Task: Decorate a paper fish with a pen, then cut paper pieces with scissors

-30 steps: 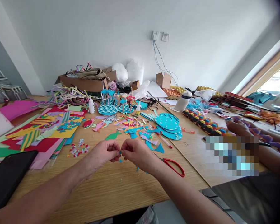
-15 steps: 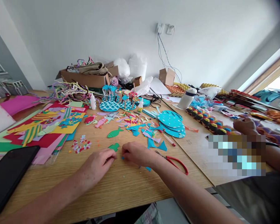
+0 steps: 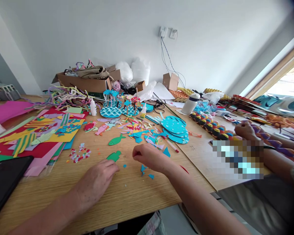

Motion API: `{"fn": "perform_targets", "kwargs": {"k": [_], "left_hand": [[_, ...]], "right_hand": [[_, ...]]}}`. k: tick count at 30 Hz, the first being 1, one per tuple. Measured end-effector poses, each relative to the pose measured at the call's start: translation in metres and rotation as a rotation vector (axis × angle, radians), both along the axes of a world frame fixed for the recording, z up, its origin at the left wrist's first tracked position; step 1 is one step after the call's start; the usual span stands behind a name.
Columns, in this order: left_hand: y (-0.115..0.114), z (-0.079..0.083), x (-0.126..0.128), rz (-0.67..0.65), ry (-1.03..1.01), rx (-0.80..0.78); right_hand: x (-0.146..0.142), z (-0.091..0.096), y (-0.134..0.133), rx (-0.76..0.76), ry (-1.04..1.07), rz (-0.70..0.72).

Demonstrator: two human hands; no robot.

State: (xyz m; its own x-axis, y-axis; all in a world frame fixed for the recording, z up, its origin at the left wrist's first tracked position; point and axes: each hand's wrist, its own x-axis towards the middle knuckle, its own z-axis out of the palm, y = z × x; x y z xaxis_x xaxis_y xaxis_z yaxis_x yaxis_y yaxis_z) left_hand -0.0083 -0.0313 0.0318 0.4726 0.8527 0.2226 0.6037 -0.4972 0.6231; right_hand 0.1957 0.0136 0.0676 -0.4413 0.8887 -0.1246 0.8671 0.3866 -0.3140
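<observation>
My left hand [image 3: 99, 178] lies palm down on the table, fingers loosely bent, with nothing visible in them. Its knuckles come up to the lower edge of a green paper fish [image 3: 114, 156]. Farther back lies a second green paper fish [image 3: 116, 140]. My right hand [image 3: 148, 156] hovers to the right, fingers curled closed; whatever they may hold is hidden. On the wood between the hands is a tiny blue paper piece [image 3: 124, 165]. Blue paper scraps [image 3: 143, 169] lie below the right hand, and my right forearm mostly covers a red-handled tool [image 3: 184, 169].
Small red and white bits [image 3: 82, 153] and a stack of coloured paper [image 3: 42, 143] lie left, beside a black phone [image 3: 9, 182]. Glue bottles [image 3: 93, 107], blue paper discs [image 3: 175, 127] and a long stick [image 3: 198, 168] lie beyond. A co-worker's hand [image 3: 245, 130] is at right.
My right hand has moved up and right, away from the small blue piece, which now lies uncovered. My left hand has shifted slightly down from the green fish. The camera view has turned slightly right.
</observation>
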Motion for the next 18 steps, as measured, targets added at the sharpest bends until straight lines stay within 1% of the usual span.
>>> {"fn": "perform_targets", "kwargs": {"k": [4, 6, 8, 10, 14, 18], "left_hand": [[0.000, 0.006, 0.015, -0.077, 0.120, 0.018], [0.002, 0.007, 0.024, -0.125, 0.166, 0.027], [0.005, 0.007, 0.034, -0.161, 0.201, 0.029], [0.010, 0.006, 0.044, -0.171, 0.188, 0.008], [0.022, 0.008, 0.064, -0.143, 0.052, -0.022], [0.034, 0.004, 0.074, -0.002, -0.076, 0.009]], "right_hand": [[0.032, 0.002, -0.010, 0.048, -0.039, -0.078], [0.045, -0.002, -0.018, 0.048, -0.080, -0.101], [0.052, -0.008, -0.024, 0.038, -0.107, -0.084], [0.052, -0.013, -0.028, 0.031, -0.116, -0.034], [0.039, -0.016, -0.024, 0.053, -0.124, 0.097], [0.028, -0.015, -0.012, 0.087, -0.178, 0.197]]}}
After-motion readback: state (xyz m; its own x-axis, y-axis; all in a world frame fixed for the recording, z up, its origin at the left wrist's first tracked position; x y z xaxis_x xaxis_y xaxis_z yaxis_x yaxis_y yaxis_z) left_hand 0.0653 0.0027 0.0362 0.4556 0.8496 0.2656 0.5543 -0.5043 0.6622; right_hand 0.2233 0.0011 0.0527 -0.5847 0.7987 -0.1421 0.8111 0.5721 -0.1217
